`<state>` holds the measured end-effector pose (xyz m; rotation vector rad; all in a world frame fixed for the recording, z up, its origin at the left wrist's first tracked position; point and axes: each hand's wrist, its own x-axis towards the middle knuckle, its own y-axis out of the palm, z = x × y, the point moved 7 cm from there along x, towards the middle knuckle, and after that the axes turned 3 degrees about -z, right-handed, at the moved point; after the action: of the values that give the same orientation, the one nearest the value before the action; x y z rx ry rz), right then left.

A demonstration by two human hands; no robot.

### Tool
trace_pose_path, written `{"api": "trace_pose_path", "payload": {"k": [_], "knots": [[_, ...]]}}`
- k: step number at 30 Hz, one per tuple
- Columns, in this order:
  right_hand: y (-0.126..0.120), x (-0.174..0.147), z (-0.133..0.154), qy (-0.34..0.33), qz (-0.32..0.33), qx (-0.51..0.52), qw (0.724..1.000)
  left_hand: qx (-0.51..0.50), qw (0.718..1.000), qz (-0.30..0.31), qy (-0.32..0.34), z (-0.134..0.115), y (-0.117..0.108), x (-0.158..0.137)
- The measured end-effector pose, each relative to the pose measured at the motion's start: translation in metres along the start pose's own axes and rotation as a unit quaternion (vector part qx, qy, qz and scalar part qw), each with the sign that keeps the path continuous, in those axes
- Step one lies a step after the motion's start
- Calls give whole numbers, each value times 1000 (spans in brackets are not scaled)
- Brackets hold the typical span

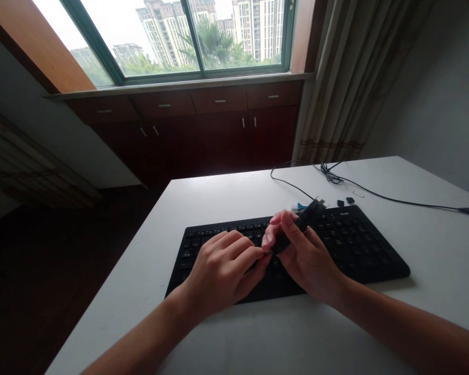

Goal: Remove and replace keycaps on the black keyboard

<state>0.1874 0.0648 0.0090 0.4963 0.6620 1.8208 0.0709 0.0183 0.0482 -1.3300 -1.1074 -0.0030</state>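
Above the black keyboard [369, 245], my right hand [307, 255] grips a slim black tool [310, 212] tilted up to the right. Small pale prongs or tips show at the tool's upper end; its exact kind is unclear. My left hand [229, 263] is closed, thumb and fingertips pinched at the tool's lower end, where a tiny light glint shows. Both hands hide the middle of the keyboard. Just behind it lies a small blue brush [300, 207] with pale bristles, partly covered by the tool and the hand.
Two small black keycaps [345, 202] and a thin bent wire [358, 194] lie behind the keyboard on the white table [140, 250]. A black cable [398, 200] with a tied bundle runs along the back to the right edge. Beyond stand dark red cabinets [203, 140] under a window.
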Motion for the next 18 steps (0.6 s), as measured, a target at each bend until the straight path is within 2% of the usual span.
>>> {"api": "trace_pose_path", "payload": {"k": [7,14,18], "knots": [[5,-2,3,39,34,47,998,-35,998,56,13,8,1,0],[13,-9,9,-4,129,-73,989,-3,994,104,39,11,10,-1],[13,-8,12,-12,148,-97,984,2,993,109,51,6,11,1]]}}
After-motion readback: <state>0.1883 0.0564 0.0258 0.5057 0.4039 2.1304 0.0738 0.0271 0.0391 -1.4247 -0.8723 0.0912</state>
